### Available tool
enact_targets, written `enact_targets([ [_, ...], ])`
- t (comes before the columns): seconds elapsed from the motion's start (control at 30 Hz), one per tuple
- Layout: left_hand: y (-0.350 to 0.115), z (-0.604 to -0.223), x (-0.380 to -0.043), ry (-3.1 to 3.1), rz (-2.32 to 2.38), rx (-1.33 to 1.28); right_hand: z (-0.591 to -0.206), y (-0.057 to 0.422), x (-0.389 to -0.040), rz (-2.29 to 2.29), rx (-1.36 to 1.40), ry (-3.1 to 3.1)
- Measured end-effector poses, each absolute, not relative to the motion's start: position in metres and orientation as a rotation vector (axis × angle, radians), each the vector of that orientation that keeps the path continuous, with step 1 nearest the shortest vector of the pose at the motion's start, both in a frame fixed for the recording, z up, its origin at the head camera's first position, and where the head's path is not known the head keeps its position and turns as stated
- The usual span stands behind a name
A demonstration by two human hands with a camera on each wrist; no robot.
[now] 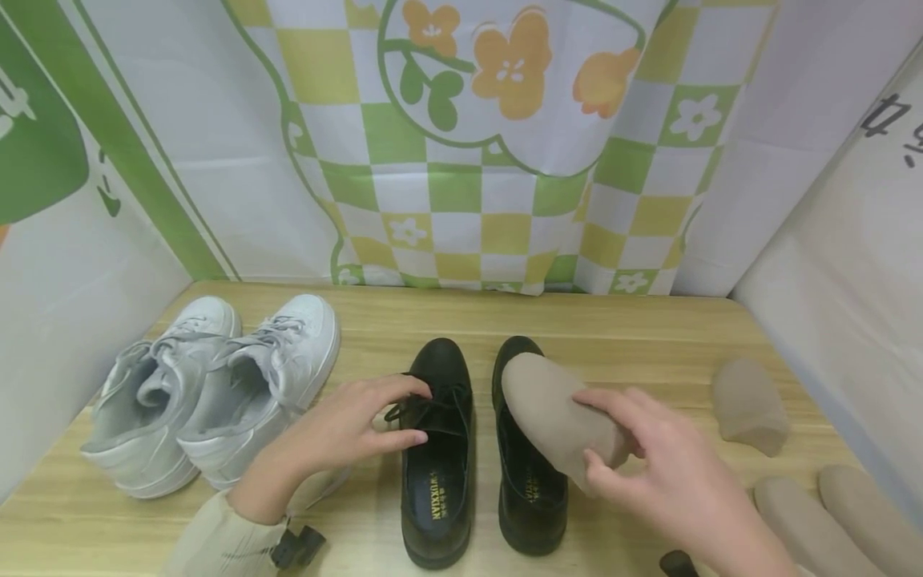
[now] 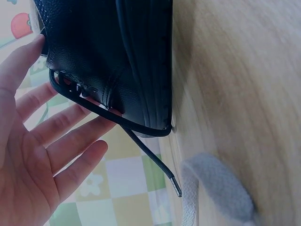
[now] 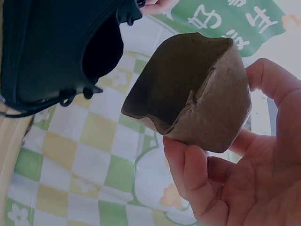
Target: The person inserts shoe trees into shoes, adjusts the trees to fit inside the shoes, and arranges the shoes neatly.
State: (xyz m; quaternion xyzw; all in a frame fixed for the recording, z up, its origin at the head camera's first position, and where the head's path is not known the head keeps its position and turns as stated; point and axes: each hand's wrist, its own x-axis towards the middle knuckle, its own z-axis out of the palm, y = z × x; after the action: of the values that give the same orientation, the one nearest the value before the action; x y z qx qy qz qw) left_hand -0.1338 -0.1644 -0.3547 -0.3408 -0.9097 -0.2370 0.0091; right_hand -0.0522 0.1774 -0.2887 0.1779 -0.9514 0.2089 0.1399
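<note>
Head view gives me the wooden tabletop (image 1: 634, 328) first, backed by a green and yellow checked cloth with orange flowers (image 1: 461, 144). At the left of the table I see a pair of white sneakers (image 1: 209, 393) side by side, toes pointing away from me. In the middle stand two black lace-up shoes (image 1: 440, 449), also side by side, just right of the sneakers. My right hand (image 1: 671, 473) holds a beige moulded shoe insert (image 1: 555, 417) with thumb and fingers curled round its rear end, the rounded tip lying over the opening of the right black shoe (image 1: 530, 489). The right wrist view shows the insert (image 3: 197, 94) is hollow, cupped in my fingers. My left hand (image 1: 346, 433) rests at the left black shoe, fingertips at its black lace (image 1: 414, 405); the left wrist view shows the fingers (image 2: 61, 136) spread and fairly straight beside the lace (image 2: 141, 141), not closed round it. Three more beige inserts (image 1: 750, 405) lie at the right of the table, well apart from the shoes.
</note>
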Motion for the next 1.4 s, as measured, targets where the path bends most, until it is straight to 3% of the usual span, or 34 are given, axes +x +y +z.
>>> enact_targets([
  [1.4,-0.165,-0.355,-0.135,-2.831,-0.787,-1.084,-0.291,0.140,-0.040,0.815,1.088,-2.897],
])
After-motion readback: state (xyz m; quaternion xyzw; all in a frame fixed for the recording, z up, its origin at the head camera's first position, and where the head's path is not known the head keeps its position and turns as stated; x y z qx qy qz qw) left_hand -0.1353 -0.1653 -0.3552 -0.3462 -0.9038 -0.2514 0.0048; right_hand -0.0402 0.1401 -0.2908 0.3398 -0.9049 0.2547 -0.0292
